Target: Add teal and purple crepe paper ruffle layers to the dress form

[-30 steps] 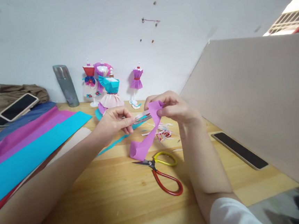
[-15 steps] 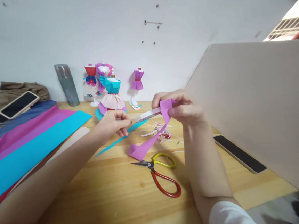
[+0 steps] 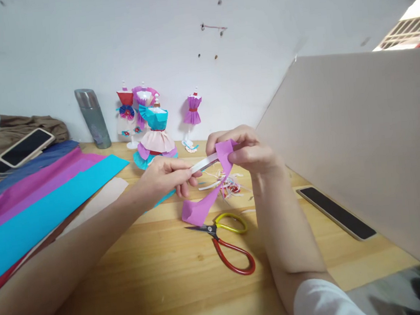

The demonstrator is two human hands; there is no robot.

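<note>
My left hand (image 3: 171, 175) pinches the near end of a white strip (image 3: 205, 163) between thumb and fingers. The strip runs up to my right hand (image 3: 244, 149), whose closed fingers grip a purple paper strip (image 3: 225, 156). This purple strip hangs down with a twist, and its wide lower end spreads just above the scissors. Half-open scissors with yellow and red handles (image 3: 235, 257) lie on the table (image 3: 161, 274) below both hands. Thin paper scraps (image 3: 231, 187) are heaped behind the hanging strip. Part of a blue strip (image 3: 165, 198) shows beneath my left hand.
Paper-dressed miniature mannequins (image 3: 156, 128) and a grey bottle (image 3: 93, 119) stand by the wall. Coloured sheets (image 3: 63, 204), a brown cloth (image 3: 30, 123) and a phone (image 3: 27, 146) lie left. Another phone (image 3: 338, 212) rests beside a pale board (image 3: 363, 149) on the right.
My left hand has moved right and closed on the end of the white strip. My right hand has shifted slightly left with the purple strip.
</note>
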